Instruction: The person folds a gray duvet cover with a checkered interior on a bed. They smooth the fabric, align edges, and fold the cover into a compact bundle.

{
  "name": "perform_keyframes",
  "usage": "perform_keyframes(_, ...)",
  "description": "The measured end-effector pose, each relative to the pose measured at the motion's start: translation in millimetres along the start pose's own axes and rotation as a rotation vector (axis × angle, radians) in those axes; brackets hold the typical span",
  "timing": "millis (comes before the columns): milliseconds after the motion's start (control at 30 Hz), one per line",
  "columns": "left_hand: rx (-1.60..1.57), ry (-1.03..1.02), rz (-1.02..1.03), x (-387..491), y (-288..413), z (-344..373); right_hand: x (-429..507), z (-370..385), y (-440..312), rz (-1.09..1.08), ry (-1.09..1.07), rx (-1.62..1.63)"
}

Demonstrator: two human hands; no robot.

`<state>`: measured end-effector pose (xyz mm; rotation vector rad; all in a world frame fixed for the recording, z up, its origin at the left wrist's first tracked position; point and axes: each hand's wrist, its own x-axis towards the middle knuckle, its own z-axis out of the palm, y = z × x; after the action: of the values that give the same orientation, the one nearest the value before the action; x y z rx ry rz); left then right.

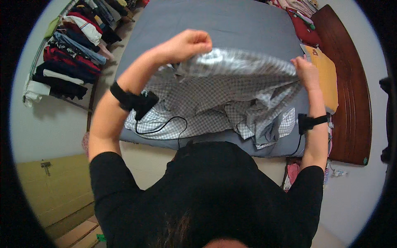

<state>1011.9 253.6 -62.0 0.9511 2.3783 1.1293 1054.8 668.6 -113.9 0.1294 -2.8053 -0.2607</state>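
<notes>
A grey-and-white checked cloth (198, 96) hangs between my two hands above the bed. My left hand (197, 43), at the upper middle of the view, is closed on one part of its upper edge. At the right, my right hand (305, 69) grips the other end of that edge. The raised edge looks blurred and bright. Below it the cloth falls in folds, and its lower part lies crumpled on the grey bed sheet (217, 18) by the near edge. Whether this is a garment or a bed cover I cannot tell.
A dark wooden headboard (350, 93) stands at the right, with a yellow pillow or pack (324, 77) and a red cushion (305, 32) beside it. Clothes hang on a metal rack (35, 60) at the left. Black straps with cables circle both forearms.
</notes>
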Motion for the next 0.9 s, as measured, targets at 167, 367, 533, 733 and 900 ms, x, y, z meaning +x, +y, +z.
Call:
perform_keyframes(167, -0.363, 0.023, -0.055, -2, -27, 43, -22, -10, -92, -0.228, 0.176, 0.795)
perform_keyframes(367, -0.522, -0.089, -0.073, -6, -31, 69, -25, -25, -192, -0.24, -0.029, 1.299)
perform_keyframes(533, -0.651, -0.113, -0.106, -22, -46, 79, -33, -21, -194, -0.133, -0.379, 1.497)
perform_keyframes(733, -0.893, -0.18, -0.129, -33, -57, 93, -43, -30, -194, -0.228, -0.36, 1.389)
perform_keyframes(900, -1.007, -0.189, -0.138, -36, -57, 99, -48, -38, -192, -0.268, -0.376, 1.18)
